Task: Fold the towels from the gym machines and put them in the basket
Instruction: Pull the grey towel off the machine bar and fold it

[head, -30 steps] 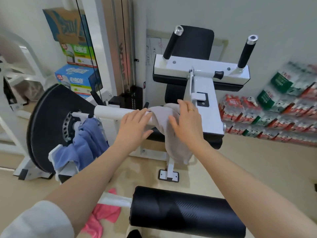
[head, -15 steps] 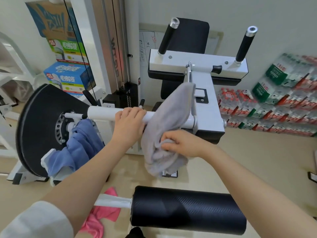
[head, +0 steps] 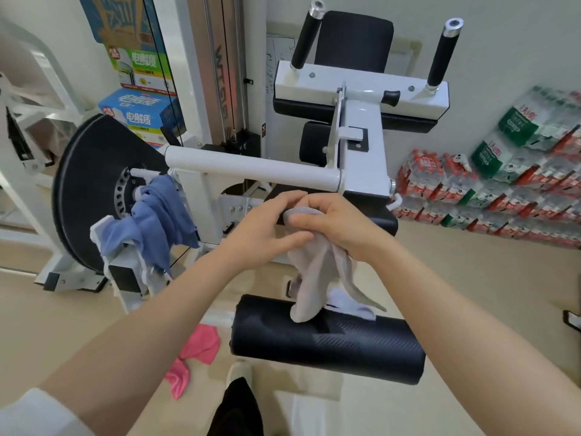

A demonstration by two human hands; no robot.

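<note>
A grey towel (head: 316, 278) hangs bunched from both hands in front of the machine's white bar (head: 251, 166). Its lower end dangles onto the black roller pad (head: 327, 347). My right hand (head: 339, 225) grips the towel's top. My left hand (head: 267, 228) pinches the same top edge beside it. A blue towel (head: 157, 218) is draped over the machine's left side by the black disc. A pink towel (head: 191, 354) lies on the floor below. No basket is in view.
The white gym machine (head: 361, 146) with black handles stands straight ahead. Stacked boxes (head: 141, 102) are at the back left, packs of water bottles (head: 503, 184) along the right wall. Beige floor shows to the right.
The grey towel has come off the white bar and now hangs lower in both hands. My left hand left the bar and joined the right on the towel.
</note>
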